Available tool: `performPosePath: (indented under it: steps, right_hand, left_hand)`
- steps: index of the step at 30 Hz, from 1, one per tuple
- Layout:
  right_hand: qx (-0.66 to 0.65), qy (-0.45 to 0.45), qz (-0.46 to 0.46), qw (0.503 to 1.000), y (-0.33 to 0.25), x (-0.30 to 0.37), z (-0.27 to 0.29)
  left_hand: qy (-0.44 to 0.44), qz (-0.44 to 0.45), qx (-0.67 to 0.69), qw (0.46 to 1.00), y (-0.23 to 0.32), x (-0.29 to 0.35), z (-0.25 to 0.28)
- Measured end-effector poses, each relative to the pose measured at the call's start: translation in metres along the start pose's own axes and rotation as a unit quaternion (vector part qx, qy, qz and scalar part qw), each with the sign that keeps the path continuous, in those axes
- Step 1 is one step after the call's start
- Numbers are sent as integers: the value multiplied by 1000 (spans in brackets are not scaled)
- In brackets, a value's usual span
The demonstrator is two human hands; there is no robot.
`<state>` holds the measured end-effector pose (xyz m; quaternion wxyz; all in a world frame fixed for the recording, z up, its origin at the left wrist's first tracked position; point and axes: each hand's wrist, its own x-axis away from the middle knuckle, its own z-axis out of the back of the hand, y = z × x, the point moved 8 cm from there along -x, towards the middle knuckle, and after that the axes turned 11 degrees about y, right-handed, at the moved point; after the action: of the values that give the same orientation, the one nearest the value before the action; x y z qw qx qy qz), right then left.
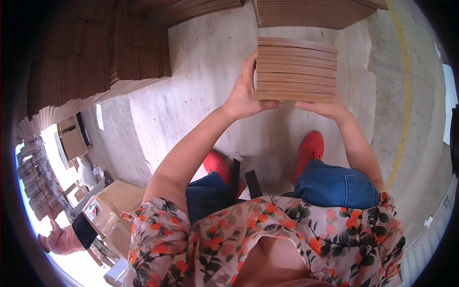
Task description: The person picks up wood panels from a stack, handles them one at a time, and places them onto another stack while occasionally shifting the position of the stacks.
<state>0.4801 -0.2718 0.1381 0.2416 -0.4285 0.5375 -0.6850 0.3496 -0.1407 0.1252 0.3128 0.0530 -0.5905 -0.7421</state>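
Between my two hands is a stack of several flat brown wood-grain boards, lined up edge to edge. My left hand grips its left side, thumb along the near lower edge and fingers up the side. My right hand holds the lower right corner, with its thumb along the near edge; its other fingers are hidden behind the stack. Both arms reach forward, and the stack is held above the floor.
Tall piles of similar brown boards stand at the left, with another pile at the far side. A taped cardboard box sits at the lower left, near another person's arm. A yellow line runs along the floor at right.
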Motion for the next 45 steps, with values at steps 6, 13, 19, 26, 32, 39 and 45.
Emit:
performPosePath:
  steps: [6,13,19,26,32,39,45]
  right_hand:
    - [-47,-21,-13,999,-14,-10,-10]
    - [60,-34,87,994,-13,-7,-30]
    - [-1,-54,52,997,-9,-26,-46]
    - [38,-56,9,998,9,-39,-38]
    - [26,-61,-2,998,15,-44,-38]
    - [32,-43,10,999,11,-43,-38]
    - [48,-3,25,999,10,-18,-33]
  left_hand:
    - [-8,13,104,994,10,-10,5]
    - [-1,-34,98,995,21,21,23]
    - [-6,62,188,980,-9,12,25]
    - [23,78,222,972,-20,-6,16]
    - [13,78,219,973,-16,-10,17]
    - [22,80,217,973,-18,-9,17]
    - [30,62,149,986,-11,3,15]
